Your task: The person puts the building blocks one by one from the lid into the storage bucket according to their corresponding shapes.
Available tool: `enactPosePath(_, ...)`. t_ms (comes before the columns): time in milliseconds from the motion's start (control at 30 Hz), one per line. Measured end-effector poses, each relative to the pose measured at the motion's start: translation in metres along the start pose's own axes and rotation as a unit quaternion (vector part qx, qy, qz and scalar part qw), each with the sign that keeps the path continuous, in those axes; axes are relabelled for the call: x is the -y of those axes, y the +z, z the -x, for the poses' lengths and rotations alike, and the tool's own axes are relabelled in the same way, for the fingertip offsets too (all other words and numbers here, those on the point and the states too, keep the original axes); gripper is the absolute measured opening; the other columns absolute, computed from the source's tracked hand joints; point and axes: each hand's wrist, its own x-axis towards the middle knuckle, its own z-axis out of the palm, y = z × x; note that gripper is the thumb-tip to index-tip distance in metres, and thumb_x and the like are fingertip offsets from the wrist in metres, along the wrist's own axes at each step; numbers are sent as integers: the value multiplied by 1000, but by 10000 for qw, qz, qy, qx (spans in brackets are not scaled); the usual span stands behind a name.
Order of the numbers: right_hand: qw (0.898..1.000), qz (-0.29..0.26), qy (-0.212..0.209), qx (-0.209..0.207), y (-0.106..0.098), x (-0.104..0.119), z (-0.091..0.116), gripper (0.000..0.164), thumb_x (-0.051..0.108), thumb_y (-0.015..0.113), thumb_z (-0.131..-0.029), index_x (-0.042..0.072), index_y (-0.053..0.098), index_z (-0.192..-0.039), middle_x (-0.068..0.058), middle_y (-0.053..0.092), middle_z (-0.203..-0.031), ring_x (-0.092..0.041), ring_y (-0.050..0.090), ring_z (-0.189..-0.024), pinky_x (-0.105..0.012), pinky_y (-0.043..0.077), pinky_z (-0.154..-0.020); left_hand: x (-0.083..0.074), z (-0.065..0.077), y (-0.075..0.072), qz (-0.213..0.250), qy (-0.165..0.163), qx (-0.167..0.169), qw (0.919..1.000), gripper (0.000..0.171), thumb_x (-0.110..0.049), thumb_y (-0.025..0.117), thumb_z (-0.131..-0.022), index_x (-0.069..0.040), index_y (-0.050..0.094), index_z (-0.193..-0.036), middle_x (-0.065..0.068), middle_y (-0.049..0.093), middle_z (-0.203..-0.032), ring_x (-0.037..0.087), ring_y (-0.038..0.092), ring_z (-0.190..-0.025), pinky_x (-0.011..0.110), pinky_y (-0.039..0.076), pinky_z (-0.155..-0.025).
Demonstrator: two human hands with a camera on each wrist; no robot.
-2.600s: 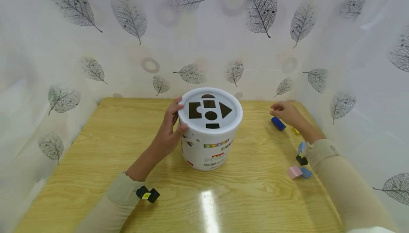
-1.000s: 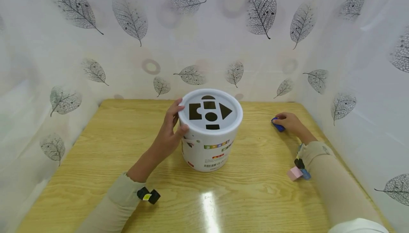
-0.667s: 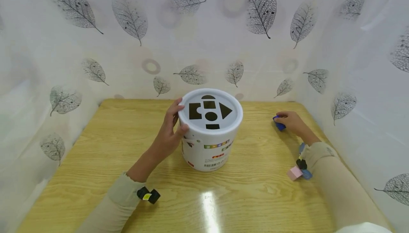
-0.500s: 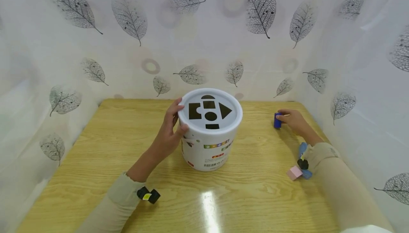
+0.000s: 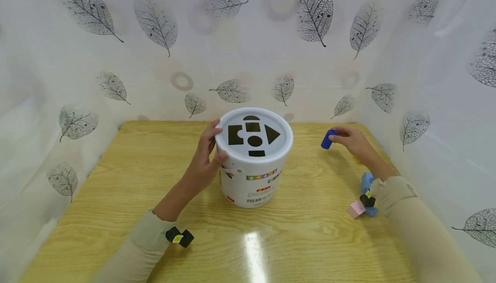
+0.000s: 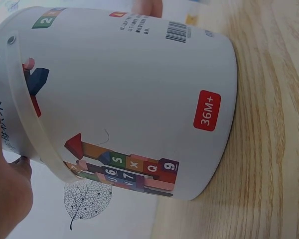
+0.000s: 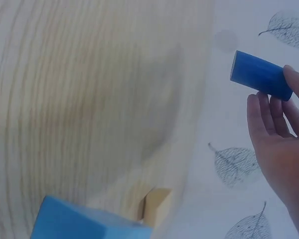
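A white shape-sorter bucket [image 5: 252,184] stands upright mid-table, its lid [image 5: 277,145] cut with several dark holes, among them a circle, a triangle and a square. My left hand [image 5: 205,158] holds it at the left of the rim, fingers on the lid's edge and thumb on the near side. The left wrist view has the printed bucket wall [image 6: 139,89] large. At the right, my right hand [image 5: 354,145] pinches a blue cylinder block [image 5: 327,140] by its upper end, tilted above the table. In the right wrist view, thumb and fingertips hold one end of that cylinder [image 7: 259,74].
Light-blue blocks [image 5: 367,181] and a pink block [image 5: 355,209] lie by the right sleeve. A yellow block [image 5: 357,160] is mostly hidden behind the right wrist. The wooden table [image 5: 310,240] backs onto a leaf-print curtain [image 5: 248,50].
My right hand came down on the blue cylinder lying on the table, took hold of it, turned it more upright and raised it to the left. Left hand and bucket stay put.
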Motion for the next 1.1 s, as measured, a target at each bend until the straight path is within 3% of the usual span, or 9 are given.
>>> enactPosePath(200,9994,-19,-312,-115,8,26,9,61,38,61,-101,2,45,-148,-20,55,-139,-2,59,-111,-40,46,-110,-2,0,0,-24,-9,-4,10000,75,-66,45,-98,-17,25,-151,1,11,-168,25,20,-154,52,24,-123)
enactPosePath(300,9989,-74,-428,-174,14,44,17,60,38,62,-101,3,47,-146,-18,58,-136,5,58,-107,-28,49,-104,-1,0,0,-26,-12,-2,10000,75,-66,45,-98,-18,25,-151,1,11,-168,25,20,-154,52,24,-123)
enactPosePath(500,9965,-290,-734,-269,24,76,29,53,37,65,-99,9,52,-142,-8,62,-130,0,59,-110,-14,48,-93,2,-1,1,25,111,-50,9999,76,-66,46,-98,-14,26,-150,3,13,-167,25,22,-153,49,24,-123)
enactPosePath(667,9932,-250,-1108,-248,26,99,40,48,33,66,-99,10,55,-140,-5,64,-123,-4,62,-109,-14,50,-90,4,-1,1,53,156,-61,9998,76,-66,46,-98,-13,27,-149,5,13,-167,25,22,-153,45,23,-124)
enactPosePath(1100,9865,-256,-1620,-35,31,161,63,45,31,67,-98,12,56,-138,-4,60,-128,-13,65,-109,-18,54,-93,0,0,1,83,92,-12,9999,75,-66,46,-98,-15,26,-150,4,11,-168,25,19,-154,53,22,-123)
